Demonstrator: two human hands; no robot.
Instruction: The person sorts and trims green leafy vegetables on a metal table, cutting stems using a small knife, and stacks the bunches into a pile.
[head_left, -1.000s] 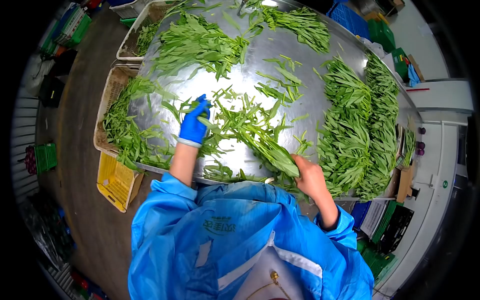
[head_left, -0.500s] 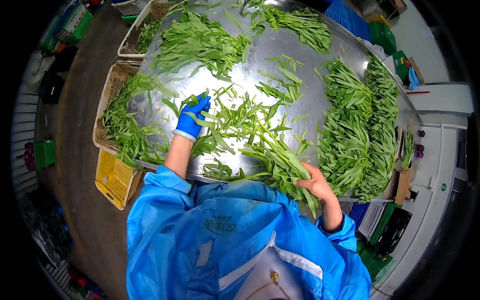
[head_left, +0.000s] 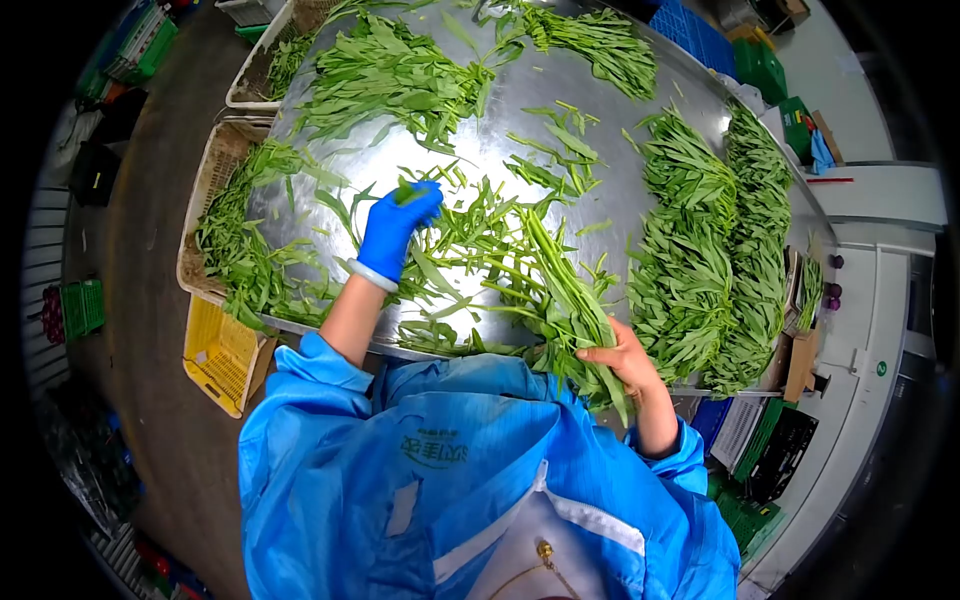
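Note:
My right hand (head_left: 625,358), bare, is closed round the leafy end of a bunch of water spinach (head_left: 560,275) at the near edge of the metal table. The cut stems of this bunch point away from me. My left hand (head_left: 400,225), in a blue glove, is raised over the table with its fingers closed, and a green leaf (head_left: 406,193) shows at them. Loose stems and leaves (head_left: 470,225) lie scattered between and beyond my hands.
Stacked water spinach bundles (head_left: 685,250) line the table's right side. More lie in a far-left heap (head_left: 390,80) and a far bundle (head_left: 590,45). Crates with greens (head_left: 215,185) stand along the left edge, above a yellow crate (head_left: 222,350). The metal table (head_left: 610,150) fills the middle.
My left hand has risen slightly and moved right, its fingers now closed with a leaf showing. The bunch in my right hand has turned more upright, its stems pointing further away from me.

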